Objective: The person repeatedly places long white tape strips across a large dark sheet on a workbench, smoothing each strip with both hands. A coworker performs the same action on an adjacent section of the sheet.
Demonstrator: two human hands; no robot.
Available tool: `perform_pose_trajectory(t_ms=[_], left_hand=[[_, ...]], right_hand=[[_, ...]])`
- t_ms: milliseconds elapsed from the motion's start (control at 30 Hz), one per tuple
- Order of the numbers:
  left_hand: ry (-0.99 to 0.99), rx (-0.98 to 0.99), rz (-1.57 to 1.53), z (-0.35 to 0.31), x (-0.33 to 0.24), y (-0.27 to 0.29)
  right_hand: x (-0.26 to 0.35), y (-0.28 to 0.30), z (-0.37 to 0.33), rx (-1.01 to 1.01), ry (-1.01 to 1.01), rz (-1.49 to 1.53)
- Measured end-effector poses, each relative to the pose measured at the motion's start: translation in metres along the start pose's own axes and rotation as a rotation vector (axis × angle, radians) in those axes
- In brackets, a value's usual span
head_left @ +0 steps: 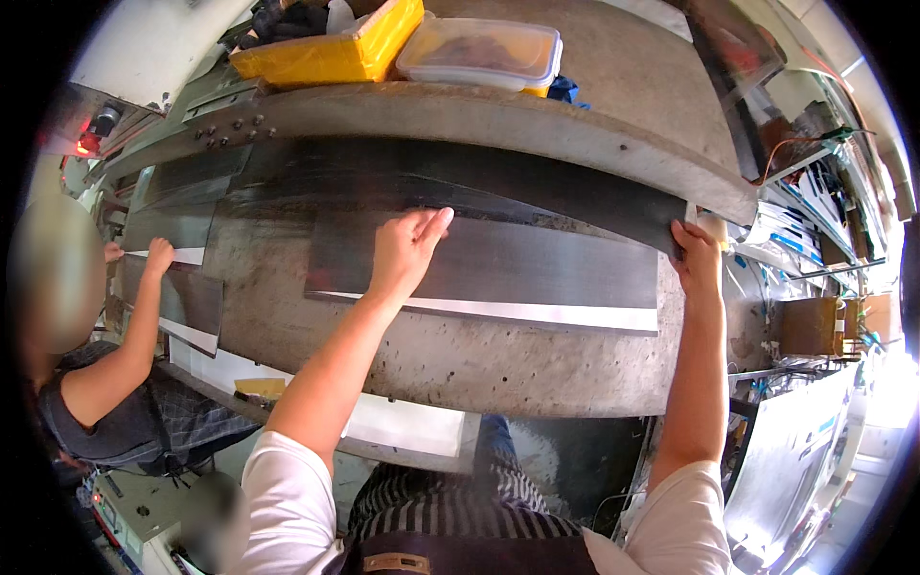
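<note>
bench: concrete slab (pixel 450 355) under both hands, rough and stained, runs well past each of them
upper ledge: thick grey beam (pixel 537 120) just beyond the fingertips, bolts at its left end
dark strip: long black sheet (pixel 460 177) tucked under that ledge, between the 2 hands and past both
metal plate: long dark rectangle (pixel 537 268) with a bright lower edge, lies flat on the slab, spans from left hand to right hand
left hand: (pixel 407 251) flat on the plate's upper left part, palm down, fingers together and stretched toward the ledge, gripping nothing
right hand: (pixel 698 259) at the plate's right end, fingers curled over the top corner where plate meets dark strip; cannot tell if it pinches plate or strip
co-worker: person (pixel 105 383) far out to the left of the left hand, 1 hand (pixel 158 257) resting on a 2nd plate (pixel 187 297)
yellow box: (pixel 331 48) on the ledge, beyond the left hand
clear lidded tub: (pixel 479 53) just right of the yellow box, between the hands and beyond them
</note>
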State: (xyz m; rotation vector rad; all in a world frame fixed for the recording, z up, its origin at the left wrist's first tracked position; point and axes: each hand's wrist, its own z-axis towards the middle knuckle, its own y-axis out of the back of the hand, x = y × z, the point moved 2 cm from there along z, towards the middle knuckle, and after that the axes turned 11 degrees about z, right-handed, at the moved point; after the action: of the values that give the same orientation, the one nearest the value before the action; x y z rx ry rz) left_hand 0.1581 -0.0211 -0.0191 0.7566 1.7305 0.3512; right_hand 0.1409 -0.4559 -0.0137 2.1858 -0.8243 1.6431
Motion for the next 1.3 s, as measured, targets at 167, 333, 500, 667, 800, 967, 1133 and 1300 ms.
perform_pose_trajectory(t_ms=[167,333,500,667,800,967,1133,1300], left_hand=[[0.183,-0.279,-1.123,-0.053,0.048,0.010],[0.190,-0.768,-0.970,-0.152,0.110,0.038],[0.205,-0.859,-0.330,-0.205,0.153,0.019],[0.460,-1.008,0.173,-0.213,0.175,0.024],[0.069,-0.964,0.442,-0.217,0.142,0.025],[-0.256,-0.684,0.328,-0.216,0.081,-0.013],[-0.386,-0.412,0.274,-0.230,0.058,-0.043],[-0.311,-0.418,0.213,-0.248,0.073,-0.045]], right_hand=[[-0.023,0.053,-0.089,0.134,0.053,0.054],[-0.077,0.078,-0.174,0.038,0.065,0.029],[-0.127,0.093,-0.192,0.015,0.196,-0.390],[-0.118,0.074,-0.199,-0.116,0.445,-0.648],[-0.084,0.018,-0.199,-0.046,0.660,-0.679],[-0.074,-0.135,-0.158,0.495,0.923,-0.653],[-0.100,-0.253,-0.096,0.591,0.949,-0.715],[-0.118,-0.301,-0.067,0.539,0.752,-0.988]])
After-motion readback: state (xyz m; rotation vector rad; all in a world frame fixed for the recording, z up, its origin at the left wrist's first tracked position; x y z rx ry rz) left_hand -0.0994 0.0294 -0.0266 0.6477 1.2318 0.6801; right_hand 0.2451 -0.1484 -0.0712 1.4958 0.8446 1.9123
